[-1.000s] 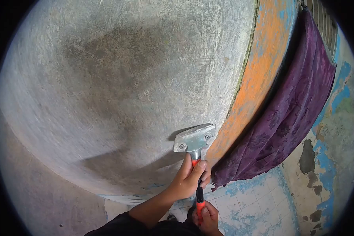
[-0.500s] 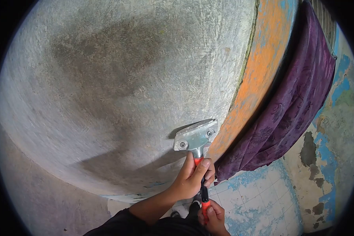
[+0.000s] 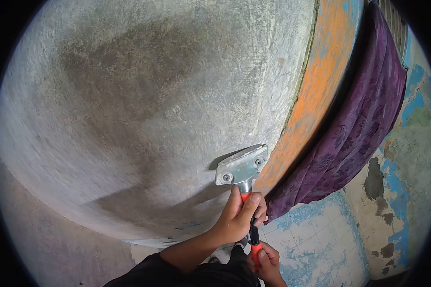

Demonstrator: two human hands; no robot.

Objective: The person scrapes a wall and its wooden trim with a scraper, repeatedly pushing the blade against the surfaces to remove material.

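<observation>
Head view: scraper (image 3: 243, 167) extends above left hand (image 3: 239, 215), right hand (image 3: 266, 263) gripping lower.

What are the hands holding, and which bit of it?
A scraper, by its red-and-black handle. The left hand grips it just below the metal head; the right hand grips it lower down.

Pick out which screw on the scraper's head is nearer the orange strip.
The upper-right screw, at the end by the orange strip; the lower-left screw sits at the opposite end.
</observation>
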